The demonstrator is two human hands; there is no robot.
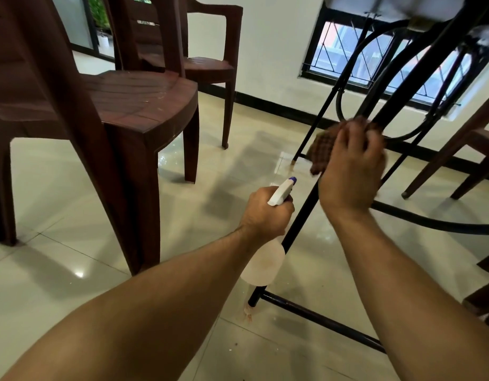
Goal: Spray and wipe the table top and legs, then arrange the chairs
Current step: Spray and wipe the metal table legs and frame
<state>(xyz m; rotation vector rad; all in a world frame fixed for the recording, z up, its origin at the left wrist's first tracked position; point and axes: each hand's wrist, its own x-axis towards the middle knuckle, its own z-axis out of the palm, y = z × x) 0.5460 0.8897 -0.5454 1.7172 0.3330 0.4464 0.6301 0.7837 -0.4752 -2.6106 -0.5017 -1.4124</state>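
Observation:
I look from low down at the black metal table leg, which slants up to the white table top at the upper right. My right hand grips a brown checked cloth wrapped around that leg, partway up. My left hand holds a white spray bottle by its neck, just left of the leg; the blue-tipped nozzle points up and away. A brown plastic chair stands at the left, a second chair behind it.
Black crossbars and curved braces join the table legs near the glossy tiled floor. Another brown chair's legs stand at the right under the table. A barred window sits low in the far wall.

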